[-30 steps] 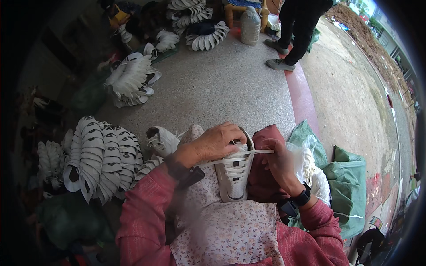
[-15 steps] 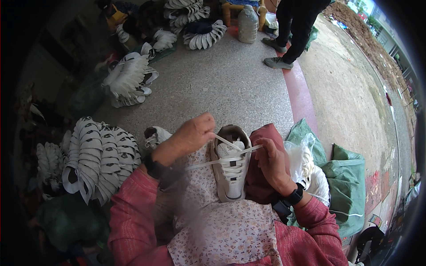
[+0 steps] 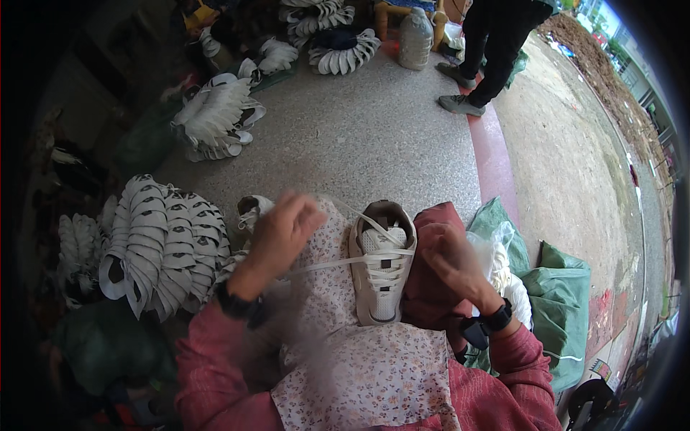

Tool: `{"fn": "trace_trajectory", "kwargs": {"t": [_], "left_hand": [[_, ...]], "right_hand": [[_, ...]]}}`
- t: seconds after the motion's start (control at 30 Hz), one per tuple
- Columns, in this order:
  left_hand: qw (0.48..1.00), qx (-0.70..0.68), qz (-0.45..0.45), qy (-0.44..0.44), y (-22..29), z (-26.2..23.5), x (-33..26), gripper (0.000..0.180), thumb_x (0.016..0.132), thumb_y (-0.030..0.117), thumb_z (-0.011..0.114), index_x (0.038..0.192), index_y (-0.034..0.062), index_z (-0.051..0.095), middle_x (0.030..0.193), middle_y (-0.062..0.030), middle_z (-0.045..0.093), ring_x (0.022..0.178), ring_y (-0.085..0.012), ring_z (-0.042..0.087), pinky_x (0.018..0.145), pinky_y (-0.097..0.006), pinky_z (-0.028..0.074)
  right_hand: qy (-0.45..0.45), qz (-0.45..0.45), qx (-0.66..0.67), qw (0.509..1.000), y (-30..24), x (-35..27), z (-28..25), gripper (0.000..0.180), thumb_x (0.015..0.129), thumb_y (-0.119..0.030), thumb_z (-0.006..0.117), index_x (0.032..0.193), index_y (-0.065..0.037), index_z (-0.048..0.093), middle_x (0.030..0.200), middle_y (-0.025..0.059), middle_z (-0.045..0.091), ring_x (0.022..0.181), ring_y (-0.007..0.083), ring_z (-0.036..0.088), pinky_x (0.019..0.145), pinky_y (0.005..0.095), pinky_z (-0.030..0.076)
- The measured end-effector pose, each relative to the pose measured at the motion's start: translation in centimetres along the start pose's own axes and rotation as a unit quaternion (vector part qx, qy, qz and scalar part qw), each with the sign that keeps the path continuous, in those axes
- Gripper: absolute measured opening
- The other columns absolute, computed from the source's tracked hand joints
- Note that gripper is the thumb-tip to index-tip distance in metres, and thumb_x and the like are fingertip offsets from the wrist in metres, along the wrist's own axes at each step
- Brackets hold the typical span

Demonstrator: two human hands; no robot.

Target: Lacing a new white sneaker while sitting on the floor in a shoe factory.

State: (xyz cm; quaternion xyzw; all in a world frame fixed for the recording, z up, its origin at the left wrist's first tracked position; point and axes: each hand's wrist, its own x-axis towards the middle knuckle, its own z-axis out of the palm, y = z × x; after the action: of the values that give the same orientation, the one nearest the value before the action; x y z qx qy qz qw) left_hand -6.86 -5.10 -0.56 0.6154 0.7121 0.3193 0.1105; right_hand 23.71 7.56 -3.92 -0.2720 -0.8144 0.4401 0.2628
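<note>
I am looking down on a speckled grey concrete floor (image 3: 381,136) with a red painted strip (image 3: 496,165) along its right edge and bare dirt ground (image 3: 575,165) beyond; bundles of white shoe uppers lie about it, one big bundle (image 3: 162,241) at my left, more farther off (image 3: 215,118); a plastic jug (image 3: 416,37) stands at the far end, beside a person in dark trousers (image 3: 496,43) whose upper body is cut off by the frame; green sacks (image 3: 560,309) sit at my right. A white shoe (image 3: 381,266) rests on the floral cloth (image 3: 359,373) over my lap, toe toward me. My left hand (image 3: 284,233) is closed, pinching the white lace (image 3: 323,264) that runs taut across to the shoe; it is blurred, so the fingers are hard to separate. My right hand (image 3: 449,258) is just beside the shoe against a dark red cloth (image 3: 431,287); it too is blurred, and I cannot tell whether it grips the lace end. The left margin is dark and unreadable.
</note>
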Motion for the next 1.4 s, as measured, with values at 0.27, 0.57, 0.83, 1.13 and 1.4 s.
{"fn": "trace_trajectory", "kwargs": {"t": [0.27,0.57,0.83,1.13,1.4], "left_hand": [[0.718,-0.529,-0.314,-0.327,1.9,2.4,-7.4,0.051,0.099,0.031,0.061,0.141,0.0061,0.045,0.081,-0.0004,0.059,0.064,-0.0075,0.053,0.051,-0.022,0.041],[0.715,-0.666,-0.180,-0.114,2.4,2.4,-5.3,0.039,0.103,0.024,0.054,0.134,0.0028,0.049,0.083,-0.0021,0.057,0.069,-0.0086,0.054,0.056,-0.023,0.043],[0.844,-0.523,-0.048,-0.110,4.1,-1.8,-2.4,0.025,0.102,0.022,0.056,0.111,-0.0001,0.064,0.067,0.0018,0.054,0.057,-0.0054,0.048,0.052,-0.021,0.041],[0.715,-0.648,-0.167,0.205,-3.3,-5.0,-0.1,0.027,0.099,0.027,0.061,0.108,0.0011,0.062,0.069,0.0053,0.046,0.055,-0.0048,0.043,0.049,-0.021,0.034],[0.659,-0.672,-0.214,0.262,-9.2,-5.5,-4.9,0.025,0.099,0.017,0.059,0.117,0.0001,0.058,0.073,0.0028,0.048,0.059,-0.0068,0.043,0.050,-0.022,0.034]], "right_hand": [[-0.016,-0.079,-0.046,0.996,0.1,2.2,0.5,0.016,0.088,-0.002,0.061,0.104,-0.002,0.064,0.101,0.0118,0.059,0.087,0.0277,0.059,0.074,0.0339,0.049],[-0.119,-0.159,-0.260,0.945,-2.3,4.9,1.5,0.012,0.084,-0.017,0.069,0.087,-0.006,0.066,0.088,0.0083,0.059,0.087,0.0279,0.055,0.081,0.0374,0.042],[-0.129,-0.171,-0.233,0.949,-0.6,5.7,2.2,0.009,0.088,-0.012,0.063,0.089,-0.005,0.059,0.086,0.0096,0.058,0.085,0.0282,0.054,0.080,0.0383,0.042],[-0.030,-0.012,-0.057,0.998,-0.1,5.3,2.9,0.011,0.098,-0.012,0.055,0.096,-0.001,0.056,0.084,0.0108,0.059,0.076,0.0267,0.058,0.071,0.0343,0.046],[0.016,0.011,-0.014,1.000,0.1,3.8,0.8,0.008,0.092,-0.010,0.065,0.096,-0.003,0.063,0.087,0.0054,0.060,0.077,0.0171,0.058,0.069,0.0287,0.047]]}}
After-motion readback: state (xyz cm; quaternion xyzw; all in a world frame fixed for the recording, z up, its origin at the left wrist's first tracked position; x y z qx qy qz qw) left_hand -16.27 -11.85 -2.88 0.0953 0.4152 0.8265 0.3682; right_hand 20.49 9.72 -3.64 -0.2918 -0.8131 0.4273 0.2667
